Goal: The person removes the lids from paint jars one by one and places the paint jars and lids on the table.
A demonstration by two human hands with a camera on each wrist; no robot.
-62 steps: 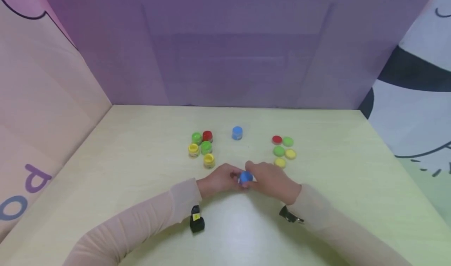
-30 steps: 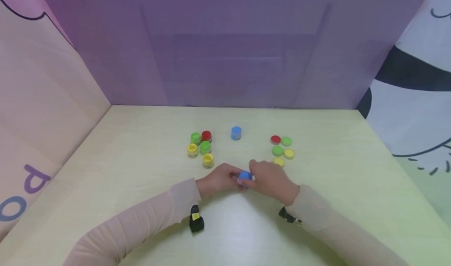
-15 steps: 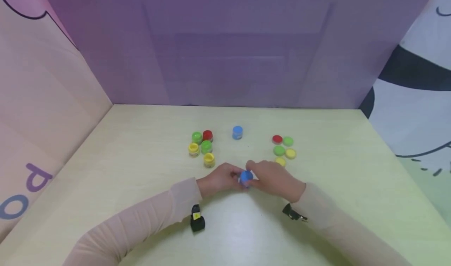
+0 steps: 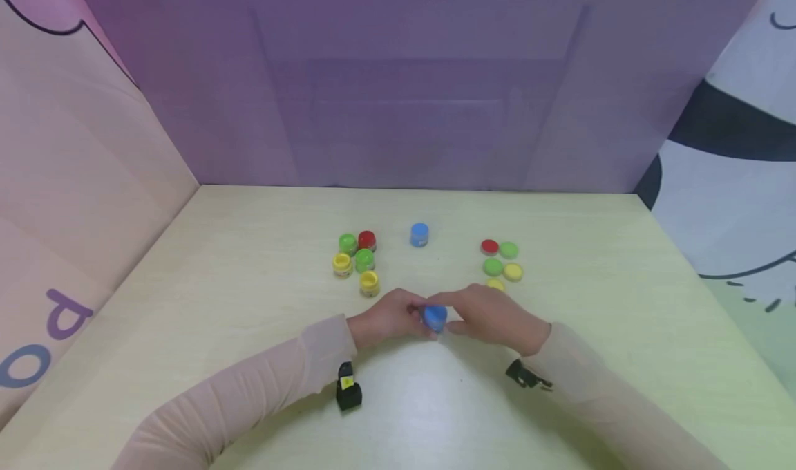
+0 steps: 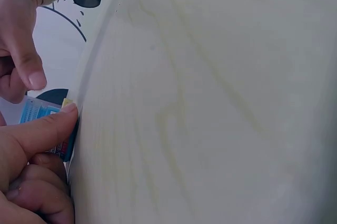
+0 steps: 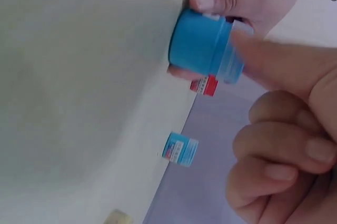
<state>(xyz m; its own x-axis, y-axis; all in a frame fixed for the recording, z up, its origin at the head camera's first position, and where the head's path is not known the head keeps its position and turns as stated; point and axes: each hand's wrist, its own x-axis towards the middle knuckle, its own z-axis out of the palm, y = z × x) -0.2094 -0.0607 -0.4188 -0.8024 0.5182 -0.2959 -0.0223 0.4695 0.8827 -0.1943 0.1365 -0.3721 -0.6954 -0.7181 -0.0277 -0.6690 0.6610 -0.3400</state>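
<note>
Near the middle of the table, my left hand (image 4: 394, 312) holds a small blue jar (image 4: 435, 319) upright, thumb and fingers round its lower body. The right wrist view shows the jar (image 6: 197, 42) with a translucent rim or cap at its top. My right hand (image 4: 491, 318) is just right of it. Its index finger reaches along the jar's far upper side, while the thumb is apart from the jar. The remaining right fingers (image 6: 284, 145) are curled and hold nothing. Whether the index finger touches the jar is hard to tell.
A second blue jar (image 4: 419, 235) stands farther back. To the left are a red jar (image 4: 367, 240), green jars (image 4: 365, 260) and yellow jars (image 4: 370, 283). Loose lids lie at right: a red lid (image 4: 490, 247), green lids (image 4: 493, 267) and yellow lids (image 4: 513, 271). A purple wall (image 4: 410, 110) rises behind.
My right thumb and fingers, earlier round the blue jar's top, have loosened, and the index finger has straightened. My right wrist has shifted slightly right. The left hand stays on the jar.
</note>
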